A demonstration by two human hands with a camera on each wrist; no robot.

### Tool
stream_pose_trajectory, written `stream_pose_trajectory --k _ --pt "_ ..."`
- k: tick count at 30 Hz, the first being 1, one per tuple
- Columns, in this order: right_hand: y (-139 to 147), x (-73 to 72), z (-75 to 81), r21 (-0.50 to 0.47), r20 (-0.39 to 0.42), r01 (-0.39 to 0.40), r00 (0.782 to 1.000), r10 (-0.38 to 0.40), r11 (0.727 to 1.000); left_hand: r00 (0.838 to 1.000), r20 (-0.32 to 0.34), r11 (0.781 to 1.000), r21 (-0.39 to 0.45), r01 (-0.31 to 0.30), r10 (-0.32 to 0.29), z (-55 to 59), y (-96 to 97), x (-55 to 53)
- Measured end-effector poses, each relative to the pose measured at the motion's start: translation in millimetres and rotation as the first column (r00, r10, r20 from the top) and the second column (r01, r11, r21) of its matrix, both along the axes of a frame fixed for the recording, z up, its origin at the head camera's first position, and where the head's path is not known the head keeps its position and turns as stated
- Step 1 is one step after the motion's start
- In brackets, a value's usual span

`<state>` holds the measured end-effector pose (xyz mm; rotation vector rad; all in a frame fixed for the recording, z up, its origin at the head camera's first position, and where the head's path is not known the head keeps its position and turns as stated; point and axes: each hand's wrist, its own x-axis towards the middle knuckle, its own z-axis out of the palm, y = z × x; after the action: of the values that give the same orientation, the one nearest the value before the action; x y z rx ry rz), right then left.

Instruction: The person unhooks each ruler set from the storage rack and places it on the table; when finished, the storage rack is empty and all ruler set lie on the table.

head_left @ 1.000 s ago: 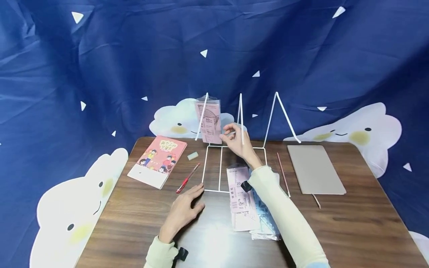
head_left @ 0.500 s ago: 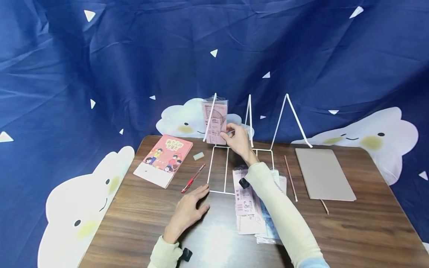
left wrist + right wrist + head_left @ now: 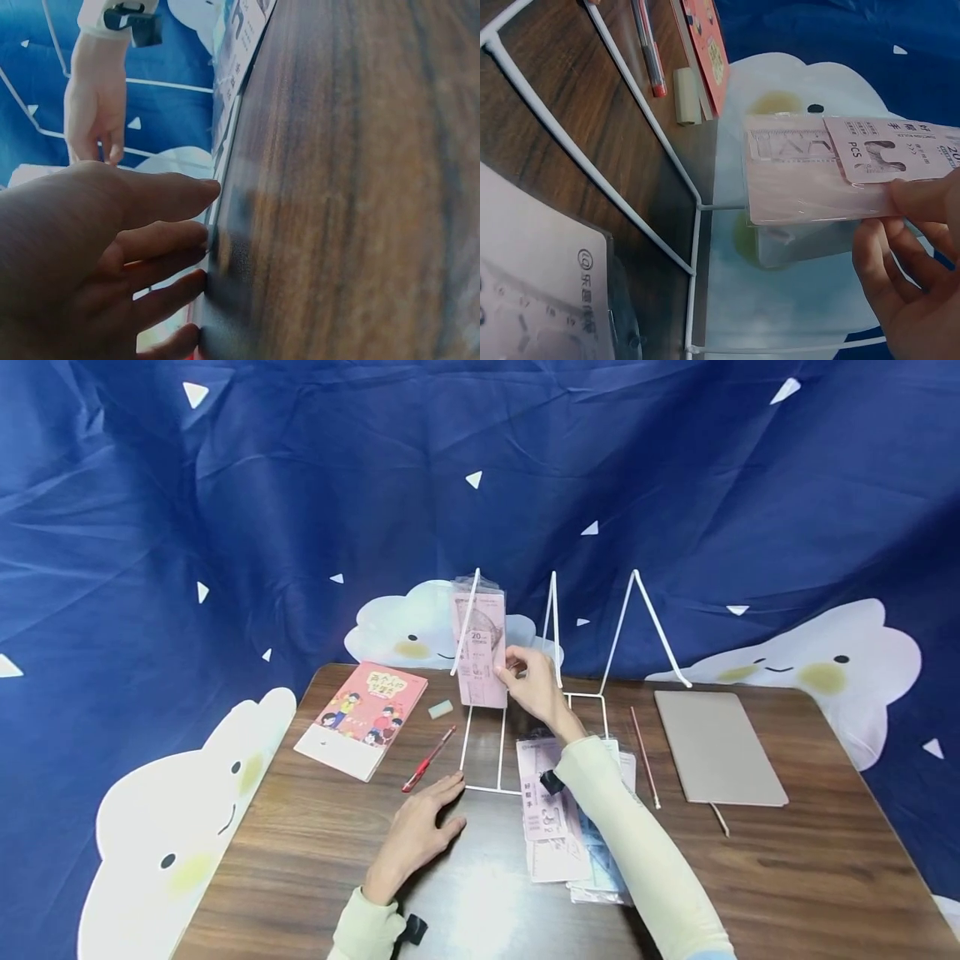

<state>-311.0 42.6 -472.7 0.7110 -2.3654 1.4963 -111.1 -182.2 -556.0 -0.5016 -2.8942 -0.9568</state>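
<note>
A pink ruler-set packet (image 3: 483, 652) in clear plastic hangs on the left prong of a white wire rack (image 3: 491, 790). My right hand (image 3: 536, 687) pinches its lower right edge between thumb and fingers. In the right wrist view, the packet (image 3: 795, 199) shows rulers and a card, with another clear packet (image 3: 799, 251) partly hidden behind it. My left hand (image 3: 420, 827) rests with fingertips at the rack's front left corner. The left wrist view shows that hand (image 3: 97, 225) with fingers extended, holding nothing.
Pink packets (image 3: 540, 789) and blue ones (image 3: 596, 847) lie in a pile under my right forearm. A red pen (image 3: 427, 762), an eraser (image 3: 440, 709) and a pink book (image 3: 363, 718) lie left. On the right are a pencil (image 3: 645, 760) and a grey notebook (image 3: 720, 747).
My right hand has gone from beside the hanging packet to pinching its edge. The packet has since shifted forward along the prong, towards me. The left hand stays at the rack's corner.
</note>
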Motion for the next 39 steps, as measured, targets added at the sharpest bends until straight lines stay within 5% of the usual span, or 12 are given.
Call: stream_pose_trajectory --k 10,23,39 --pt "8.0 35.5 7.2 0.033 0.036 -0.055 0.998 0.054 0.998 1.000 0.023 1.000 -0.012 -0.006 0.006 0.7 -0.1 -0.2" --pt "16.9 87.2 23.6 0.107 0.072 -0.025 0.997 0.018 0.994 1.000 0.013 1.000 -0.026 -0.010 0.010 -0.6 1.2 -0.4" --pt "21.2 149.5 35.2 0.061 0.158 -0.114 0.982 0.104 0.992 0.999 0.025 0.998 -0.043 -0.039 0.040 -1.6 3.9 0.5"
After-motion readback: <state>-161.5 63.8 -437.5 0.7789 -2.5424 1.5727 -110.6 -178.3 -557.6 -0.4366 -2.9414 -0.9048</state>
